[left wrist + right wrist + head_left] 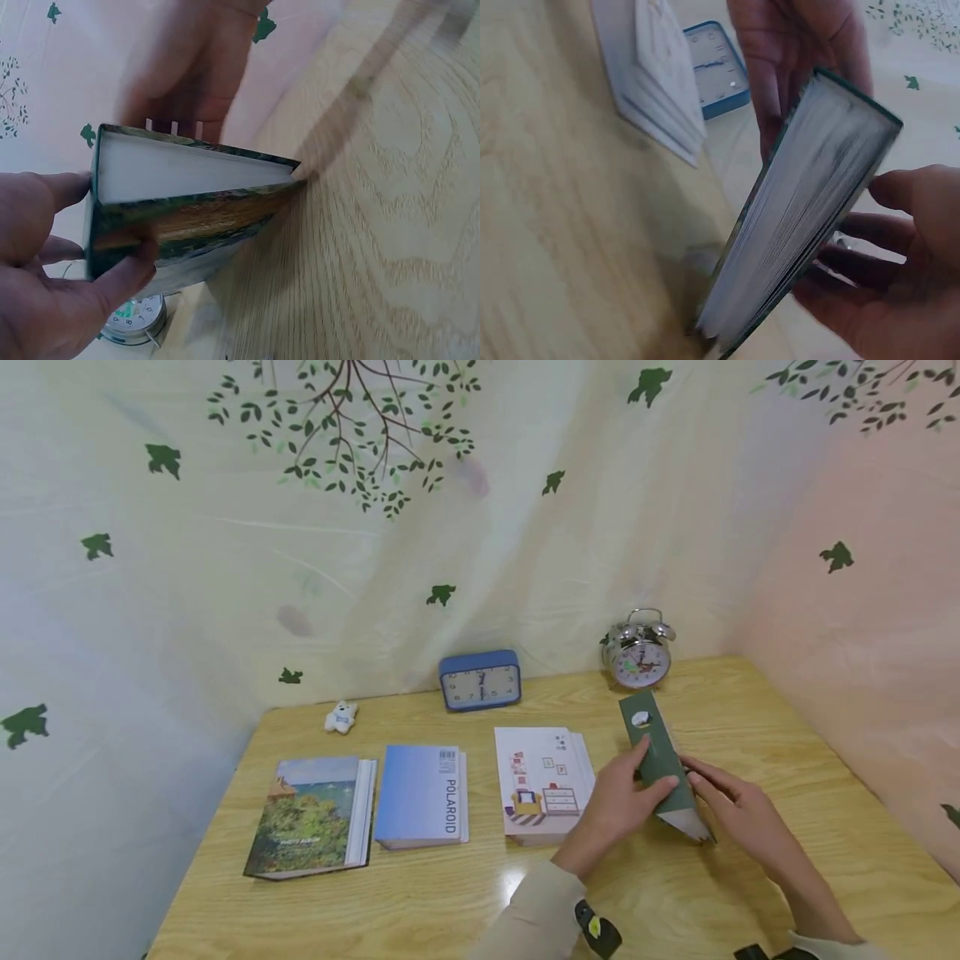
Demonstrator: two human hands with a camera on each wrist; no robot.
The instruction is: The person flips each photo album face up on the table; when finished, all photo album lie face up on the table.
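Observation:
A thick photo album (651,752) with a dark green spine stands on the wooden table, spine upward, leaning between both hands. My left hand (611,797) grips it on the spine and left cover. From the other side my right hand (750,827) holds the right cover, fingertips near the spine. In the left wrist view the painted cover (202,217) shows, with the covers' far corners down at the tabletop. White page edges (795,195) face the right wrist view, closely packed between the covers.
To the left lie a white album with a room drawing (540,785), a blue POLAROID album (416,793) and a landscape photo album (311,814). Behind stand a blue clock (480,683), a twin-bell alarm clock (639,656) and a small white bear figure (341,717) by the curtain.

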